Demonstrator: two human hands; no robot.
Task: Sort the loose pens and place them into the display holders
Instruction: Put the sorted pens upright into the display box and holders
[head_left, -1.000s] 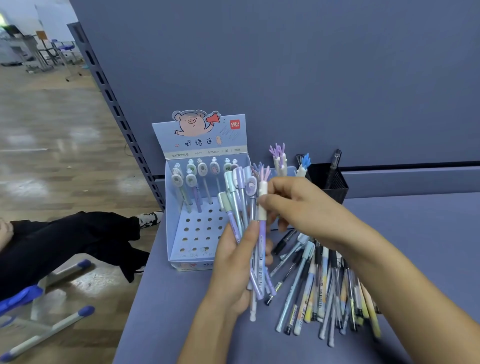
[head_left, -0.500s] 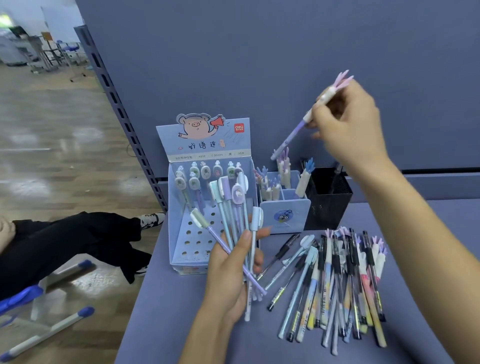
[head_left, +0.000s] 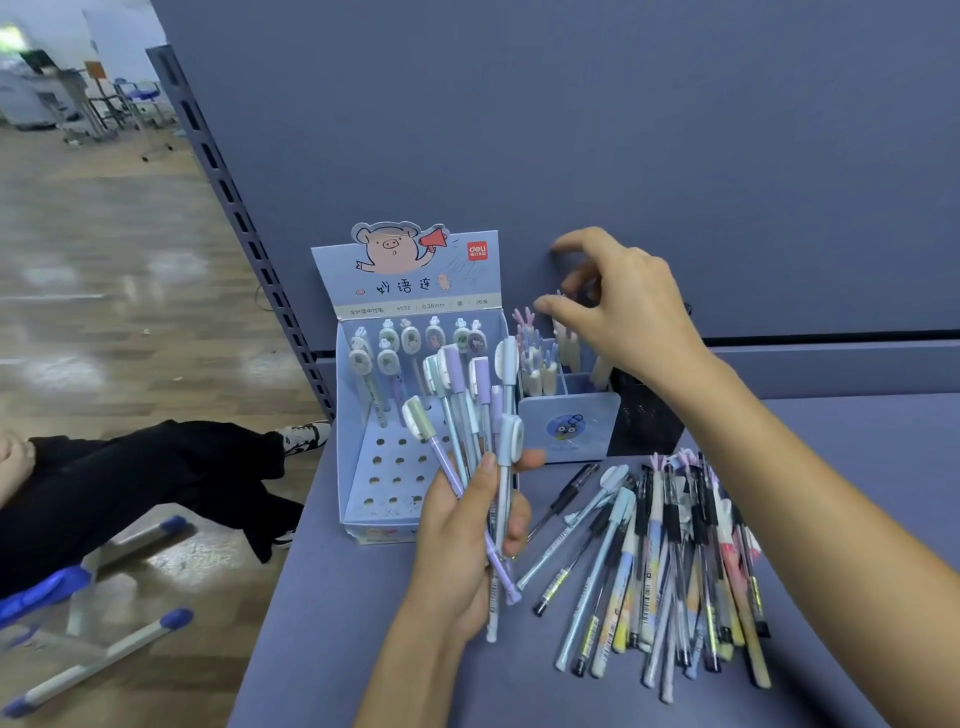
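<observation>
Pens in a loose pile (head_left: 670, 561) lie on the tabletop (head_left: 337, 623), in front of the holders. The left hand (head_left: 457, 545) grips a bunch of pens (head_left: 456, 370) with flat round caps, fingers and thumb wrapped round the lower sticks, so the caps fan out on top. It holds them just in front of the pig box (head_left: 415, 286), which has rows of holes and a few such pens standing at the back. The right hand (head_left: 628, 312) hangs over the small blue holder (head_left: 571, 426), where horn-top pens (head_left: 535, 364) stand. Its thumb and first finger are apart and the other fingers are curled; I cannot tell if it pinches a pen or holds nothing.

The pens look light, thin and stiff, with smooth sides, so I think they can slip and roll. A full fist may let one slide out. The best place to hold one pen is likely the middle of its stick, with thumb and two fingers. The little horns and flat caps look easy to bend or pop off, so it seems wise not to pull on them. Each pen probably needs to go in tip first and straight.
</observation>
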